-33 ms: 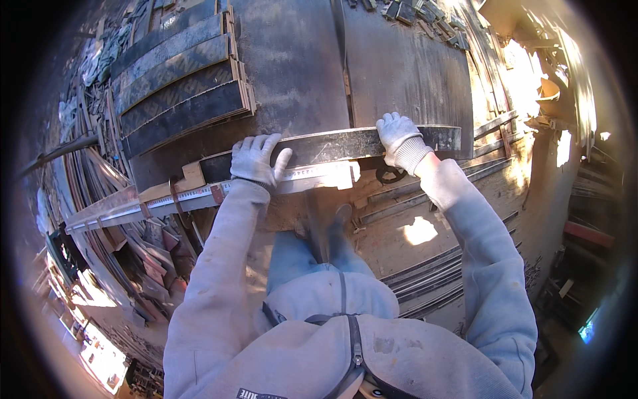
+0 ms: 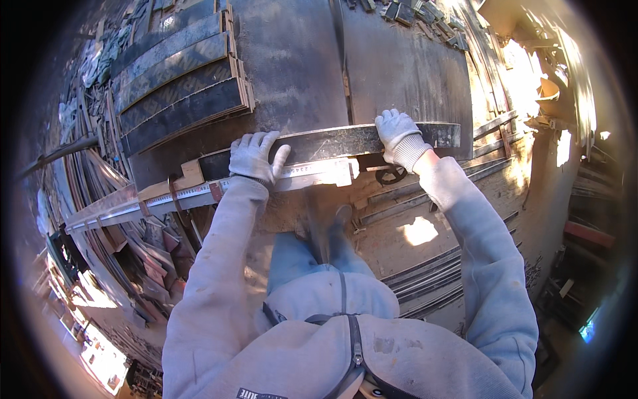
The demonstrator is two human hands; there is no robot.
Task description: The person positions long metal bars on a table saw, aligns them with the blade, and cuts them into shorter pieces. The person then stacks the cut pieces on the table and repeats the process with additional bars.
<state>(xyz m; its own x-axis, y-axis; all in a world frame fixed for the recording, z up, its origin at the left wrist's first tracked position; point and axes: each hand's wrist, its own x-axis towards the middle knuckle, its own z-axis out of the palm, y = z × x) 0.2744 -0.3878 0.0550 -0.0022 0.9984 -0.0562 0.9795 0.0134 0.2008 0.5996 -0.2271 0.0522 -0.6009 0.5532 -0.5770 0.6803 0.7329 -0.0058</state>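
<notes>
A long, narrow strip of dark-faced board [image 2: 325, 143] lies crosswise on the worktable near its front edge. My left hand [image 2: 256, 156], in a white glove, rests on the strip's left part with fingers stretched out and thumb apart. Toward the right end, my gloved right hand [image 2: 397, 136] closes over the strip, its fingers bent at the far edge. In front of the strip runs a metal rail with a measuring scale [image 2: 189, 194], partly covered by my left wrist. A small wooden block [image 2: 193, 173] sits by the strip's left end.
Stacked dark boards [image 2: 183, 103] lie on the table [image 2: 292, 66] at the far left. Small offcuts [image 2: 415, 20] are heaped at its far edge. A dark handwheel [image 2: 390, 174] shows below the front edge. Long strips [image 2: 425, 276] lie on the floor at right; scrap wood piles up at left.
Both hands and the board strip sit very slightly farther from me. My hold looks the same.
</notes>
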